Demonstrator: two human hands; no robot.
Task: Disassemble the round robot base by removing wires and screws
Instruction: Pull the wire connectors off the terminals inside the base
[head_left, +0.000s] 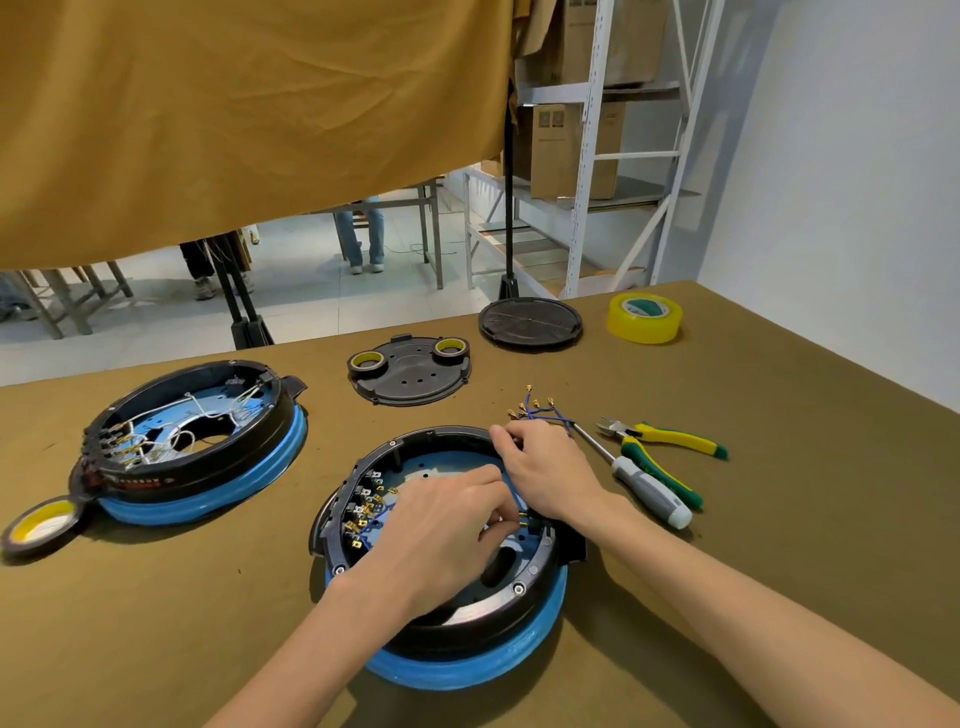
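A round robot base with a black rim and blue lower ring lies open in front of me. Blue wires with brass terminals crowd its left inner wall. My left hand reaches inside and pinches a blue wire's brass terminal near the right wall. My right hand rests on the far right rim, fingers curled round the same blue wire. A small heap of pulled blue wires lies on the cloth just beyond that hand.
A second base with white wires sits at left, a tape roll beside it. A screwdriver and green-yellow cutters lie at right. Two black cover plates and a yellow tape roll lie farther back.
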